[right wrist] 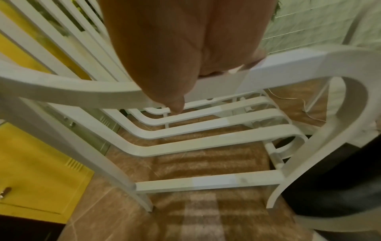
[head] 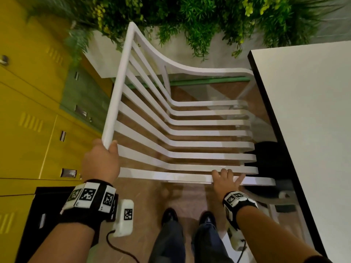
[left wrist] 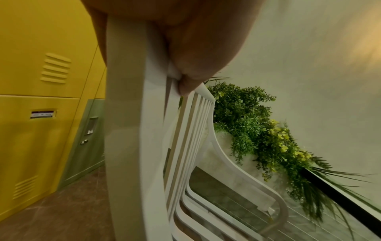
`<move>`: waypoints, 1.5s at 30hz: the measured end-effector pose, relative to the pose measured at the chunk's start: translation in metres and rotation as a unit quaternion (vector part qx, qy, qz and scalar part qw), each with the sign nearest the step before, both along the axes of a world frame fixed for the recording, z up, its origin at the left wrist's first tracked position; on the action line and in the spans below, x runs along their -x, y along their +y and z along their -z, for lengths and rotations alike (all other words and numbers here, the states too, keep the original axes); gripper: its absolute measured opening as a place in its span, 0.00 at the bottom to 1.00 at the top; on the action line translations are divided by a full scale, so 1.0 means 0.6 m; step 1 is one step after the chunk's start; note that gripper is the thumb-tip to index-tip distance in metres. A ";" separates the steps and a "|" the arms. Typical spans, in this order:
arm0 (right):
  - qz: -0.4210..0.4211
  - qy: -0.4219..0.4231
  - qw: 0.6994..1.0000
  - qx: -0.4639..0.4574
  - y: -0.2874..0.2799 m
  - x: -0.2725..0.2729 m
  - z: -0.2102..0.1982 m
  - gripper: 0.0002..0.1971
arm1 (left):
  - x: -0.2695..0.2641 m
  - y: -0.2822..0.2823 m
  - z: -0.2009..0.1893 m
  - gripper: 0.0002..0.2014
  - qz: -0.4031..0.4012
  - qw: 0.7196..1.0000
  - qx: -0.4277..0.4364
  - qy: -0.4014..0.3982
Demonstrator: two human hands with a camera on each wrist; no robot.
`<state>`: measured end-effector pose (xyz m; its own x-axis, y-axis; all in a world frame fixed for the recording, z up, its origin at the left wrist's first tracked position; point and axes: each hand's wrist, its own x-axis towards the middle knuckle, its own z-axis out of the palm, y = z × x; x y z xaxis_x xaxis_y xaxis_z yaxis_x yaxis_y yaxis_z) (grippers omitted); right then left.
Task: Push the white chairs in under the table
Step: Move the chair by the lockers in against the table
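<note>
A white slatted chair (head: pixel 209 133) stands side-on in front of me, its seat front close to the black edge of the white table (head: pixel 307 103) on the right. My left hand (head: pixel 109 149) grips the near end of the backrest's top rail (head: pixel 117 86); in the left wrist view the left hand (left wrist: pixel 185 48) wraps that rail (left wrist: pixel 128 130). My right hand (head: pixel 226 177) holds the near armrest (head: pixel 171 176), fingers curled over it. From the right wrist, the right hand (right wrist: pixel 175 57) sits on the armrest (right wrist: pixel 82 88), thumb hanging down its near side.
Yellow lockers (head: pixel 28 92) and a green locker (head: pixel 81 95) line the left side. A white planter (head: pixel 106 54) with hanging greenery (head: pixel 190 19) is behind the chair. A dark object (head: pixel 269 158) lies under the table. My shoes (head: pixel 169 215) stand on brown tile.
</note>
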<state>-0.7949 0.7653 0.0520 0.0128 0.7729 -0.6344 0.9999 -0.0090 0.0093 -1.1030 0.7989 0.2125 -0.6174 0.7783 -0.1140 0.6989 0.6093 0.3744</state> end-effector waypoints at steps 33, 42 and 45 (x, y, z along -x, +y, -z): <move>-0.001 0.015 0.999 0.051 0.003 -0.075 -0.021 0.35 | -0.037 0.003 -0.016 0.22 0.065 0.989 -0.029 -0.129; 0.000 0.006 0.999 0.054 0.003 -0.107 -0.023 0.36 | -0.074 -0.011 -0.021 0.19 0.061 0.983 -0.047 -0.166; 0.000 0.001 0.998 0.057 0.005 -0.107 -0.020 0.36 | -0.078 -0.007 -0.020 0.18 0.058 0.983 -0.052 -0.169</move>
<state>-0.7305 0.7681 0.0639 0.0112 0.6950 -0.7189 0.9999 -0.0082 0.0077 -1.0561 0.7944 0.2242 -0.4651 0.8593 -0.2128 0.5862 0.4791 0.6533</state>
